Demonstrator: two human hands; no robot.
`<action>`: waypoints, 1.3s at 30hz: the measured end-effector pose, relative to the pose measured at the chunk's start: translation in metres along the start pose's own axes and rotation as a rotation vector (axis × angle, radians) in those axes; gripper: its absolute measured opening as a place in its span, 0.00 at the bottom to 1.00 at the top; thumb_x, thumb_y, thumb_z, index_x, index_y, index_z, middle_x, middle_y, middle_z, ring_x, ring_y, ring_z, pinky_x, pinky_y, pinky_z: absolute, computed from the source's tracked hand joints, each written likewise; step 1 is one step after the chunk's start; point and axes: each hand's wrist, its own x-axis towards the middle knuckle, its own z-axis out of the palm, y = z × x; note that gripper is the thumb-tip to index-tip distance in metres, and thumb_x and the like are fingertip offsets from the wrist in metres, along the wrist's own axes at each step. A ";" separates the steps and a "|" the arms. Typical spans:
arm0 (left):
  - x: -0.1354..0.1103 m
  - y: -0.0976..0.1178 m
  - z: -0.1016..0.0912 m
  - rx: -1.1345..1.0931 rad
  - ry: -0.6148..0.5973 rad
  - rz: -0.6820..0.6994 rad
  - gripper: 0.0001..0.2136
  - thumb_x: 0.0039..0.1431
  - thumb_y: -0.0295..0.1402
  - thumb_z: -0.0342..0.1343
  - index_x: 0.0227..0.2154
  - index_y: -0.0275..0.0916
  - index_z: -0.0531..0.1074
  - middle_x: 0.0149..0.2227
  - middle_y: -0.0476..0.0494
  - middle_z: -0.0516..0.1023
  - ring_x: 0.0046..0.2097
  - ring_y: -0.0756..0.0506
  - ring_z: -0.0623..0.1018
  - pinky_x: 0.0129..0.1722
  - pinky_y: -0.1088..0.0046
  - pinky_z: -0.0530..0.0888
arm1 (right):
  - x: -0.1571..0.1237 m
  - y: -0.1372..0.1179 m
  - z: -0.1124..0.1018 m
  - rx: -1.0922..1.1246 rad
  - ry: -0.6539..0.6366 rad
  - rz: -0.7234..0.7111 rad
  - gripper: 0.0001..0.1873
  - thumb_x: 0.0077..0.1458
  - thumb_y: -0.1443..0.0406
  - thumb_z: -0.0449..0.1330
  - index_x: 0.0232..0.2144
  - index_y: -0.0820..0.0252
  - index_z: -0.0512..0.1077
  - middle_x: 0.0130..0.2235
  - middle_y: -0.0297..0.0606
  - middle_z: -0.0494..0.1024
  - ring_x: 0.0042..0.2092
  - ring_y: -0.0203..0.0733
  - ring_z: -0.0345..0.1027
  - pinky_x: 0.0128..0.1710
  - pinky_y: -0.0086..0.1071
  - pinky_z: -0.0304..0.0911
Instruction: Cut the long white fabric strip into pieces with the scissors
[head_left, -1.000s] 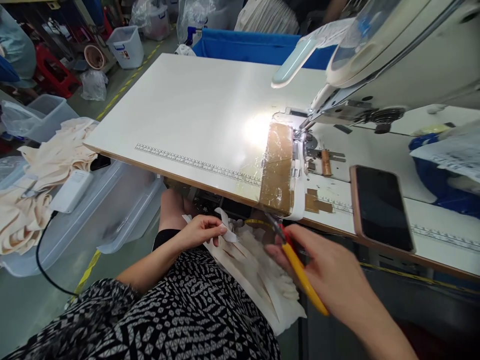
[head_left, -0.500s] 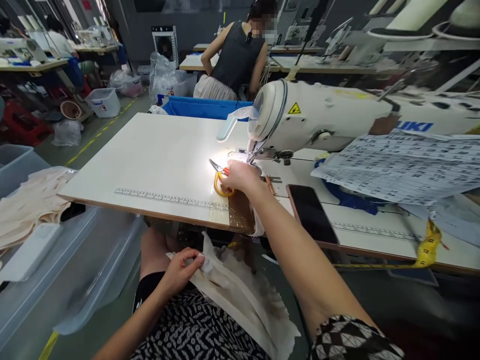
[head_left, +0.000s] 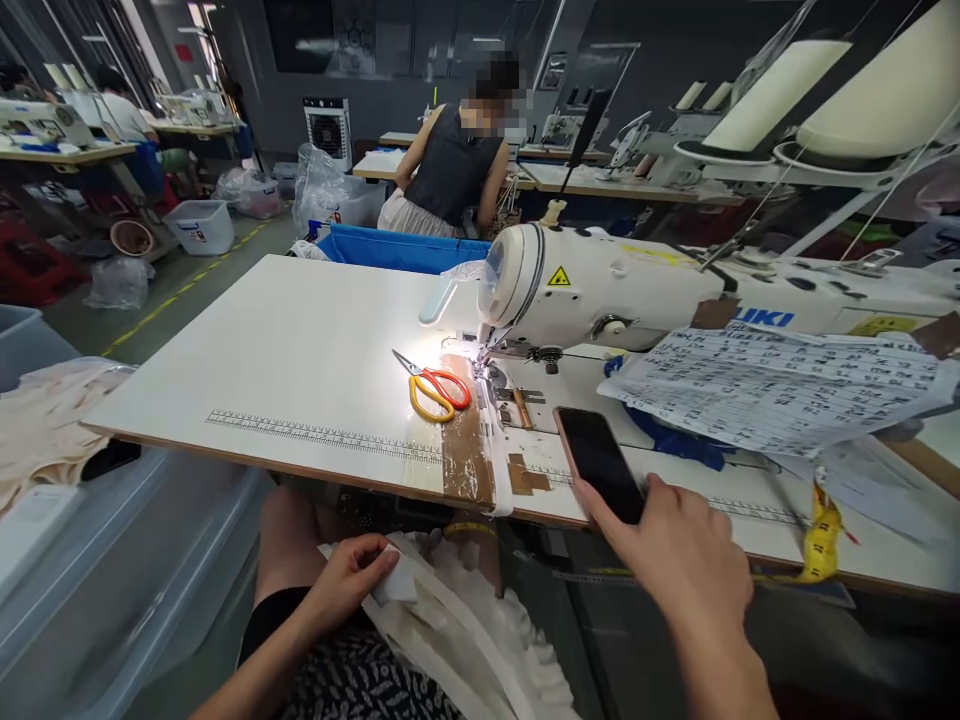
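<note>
My left hand (head_left: 346, 582) pinches the edge of a cream fabric piece (head_left: 469, 630) with a ruffled border, which lies over my lap. At the table's front edge, my right hand (head_left: 684, 550) grips the lower end of a dark smartphone (head_left: 598, 455), thumb along one long side and fingers at the other. The phone appears to rest on the table. Left of the needle area lie scissors (head_left: 441, 392) with one red and one yellow handle, their blades pointing away to the left. The white sewing machine (head_left: 577, 285) stands behind, its lamp lit.
A printed paper sheet (head_left: 787, 385) hangs taped to the machine. A yellow tape measure (head_left: 821, 535) droops over the front edge at right. Clear plastic bins (head_left: 150, 560) stand at left, with pale fabric (head_left: 56, 420) above. A co-worker (head_left: 457, 160) sits beyond a blue cloth bin (head_left: 397, 248).
My right hand has let go of the scissors, leaving them on the table, and moved right and nearer to grasp the phone. My left hand still holds the fabric. The view has shifted slightly.
</note>
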 end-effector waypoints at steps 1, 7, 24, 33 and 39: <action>0.001 0.002 0.002 0.011 -0.012 0.008 0.23 0.52 0.54 0.54 0.27 0.34 0.71 0.25 0.47 0.69 0.29 0.49 0.65 0.30 0.76 0.61 | 0.003 0.000 -0.002 0.003 -0.043 -0.010 0.45 0.53 0.37 0.42 0.47 0.75 0.69 0.41 0.63 0.71 0.44 0.68 0.65 0.34 0.50 0.64; 0.000 0.000 0.012 0.031 -0.049 0.035 0.24 0.54 0.54 0.53 0.28 0.33 0.71 0.26 0.46 0.69 0.30 0.49 0.65 0.30 0.76 0.61 | 0.035 -0.010 -0.011 0.105 -0.274 0.117 0.42 0.48 0.38 0.47 0.45 0.70 0.70 0.42 0.58 0.71 0.45 0.64 0.65 0.33 0.48 0.67; -0.015 -0.010 -0.001 0.126 0.051 0.019 0.27 0.53 0.58 0.49 0.27 0.33 0.68 0.25 0.48 0.63 0.30 0.50 0.61 0.29 0.75 0.59 | 0.093 0.018 0.010 0.362 -0.323 0.067 0.46 0.44 0.42 0.58 0.59 0.64 0.60 0.48 0.51 0.74 0.43 0.57 0.72 0.35 0.38 0.64; -0.016 0.002 0.016 0.141 0.017 0.020 0.24 0.54 0.56 0.50 0.25 0.35 0.67 0.25 0.48 0.62 0.30 0.49 0.61 0.30 0.76 0.60 | 0.084 0.012 0.007 0.327 -0.279 0.083 0.44 0.46 0.43 0.56 0.60 0.60 0.58 0.49 0.49 0.73 0.41 0.54 0.72 0.31 0.35 0.64; -0.021 0.013 0.018 0.197 0.032 -0.001 0.24 0.56 0.55 0.49 0.28 0.34 0.69 0.27 0.47 0.65 0.31 0.48 0.63 0.31 0.76 0.61 | 0.065 -0.009 0.007 0.247 -0.131 0.154 0.43 0.52 0.43 0.51 0.61 0.65 0.56 0.52 0.57 0.67 0.49 0.62 0.65 0.34 0.42 0.64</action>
